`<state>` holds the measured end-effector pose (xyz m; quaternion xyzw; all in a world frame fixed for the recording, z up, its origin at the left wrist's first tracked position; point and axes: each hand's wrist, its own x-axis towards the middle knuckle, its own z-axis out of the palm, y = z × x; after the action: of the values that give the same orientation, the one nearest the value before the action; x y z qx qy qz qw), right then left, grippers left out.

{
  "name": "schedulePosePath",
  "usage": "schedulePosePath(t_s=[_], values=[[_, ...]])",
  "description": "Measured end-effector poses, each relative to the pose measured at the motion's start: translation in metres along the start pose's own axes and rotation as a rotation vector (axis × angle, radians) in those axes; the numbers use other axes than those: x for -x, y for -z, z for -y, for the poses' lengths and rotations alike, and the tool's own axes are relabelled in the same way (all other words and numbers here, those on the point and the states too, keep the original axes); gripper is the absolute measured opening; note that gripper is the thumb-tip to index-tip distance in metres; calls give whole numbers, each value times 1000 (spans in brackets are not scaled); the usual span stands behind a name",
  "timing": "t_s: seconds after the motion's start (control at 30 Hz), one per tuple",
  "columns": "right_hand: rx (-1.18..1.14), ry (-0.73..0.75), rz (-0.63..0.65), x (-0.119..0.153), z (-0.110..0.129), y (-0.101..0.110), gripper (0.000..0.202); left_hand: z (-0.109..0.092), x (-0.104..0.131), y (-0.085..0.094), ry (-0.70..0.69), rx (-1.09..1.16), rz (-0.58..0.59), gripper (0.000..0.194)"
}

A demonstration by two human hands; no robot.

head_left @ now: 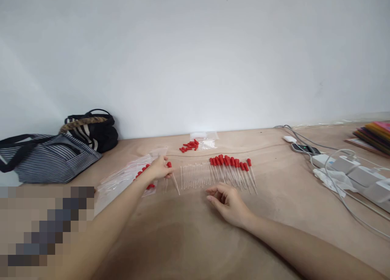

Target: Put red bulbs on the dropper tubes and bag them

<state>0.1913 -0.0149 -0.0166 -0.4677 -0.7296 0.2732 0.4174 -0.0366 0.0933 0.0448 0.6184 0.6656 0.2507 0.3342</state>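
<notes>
And here's the dropper (176,183), at the left hand's (159,169) fingertips, red bulb far and bare tip slanting near: light, I'd judge, with a soft, grippy bulb and a stiff, slick tube (possibly brittle, if it's glass), so the collar where the two meet looks the safest hold. The left hand seems to be pinching it right there, though the fingers partly hide the contact. Over to the right hand (227,203): empty, loosely curled, well apart from that dropper, resting just near of the row of clear tubes (195,175). Right of those, the capped droppers (226,161) fan out; farther off, loose red bulbs (191,144) lie on the desk (170,239).
</notes>
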Motion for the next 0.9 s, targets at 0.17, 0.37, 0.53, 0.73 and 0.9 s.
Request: schedulePosePath(t_s=[0.17, 0.37, 0.53, 0.73, 0.9], values=[[-4, 2, 5, 1, 0, 1, 13, -6, -22, -8, 26, -370, 2, 48], [27, 12, 0, 1, 2, 2, 12, -10, -22, -10, -62, -637, -57, 37], [38, 24, 24, 0, -1, 2, 13, -2, -9, 3, -172, -729, -108, 17], [52, 33, 17, -1, -4, 1, 12, 3, 12, -15, -168, -752, -99, 30], [61, 42, 9, 0, -4, 2, 11, -3, 6, -38, -61, -721, -114, 32]])
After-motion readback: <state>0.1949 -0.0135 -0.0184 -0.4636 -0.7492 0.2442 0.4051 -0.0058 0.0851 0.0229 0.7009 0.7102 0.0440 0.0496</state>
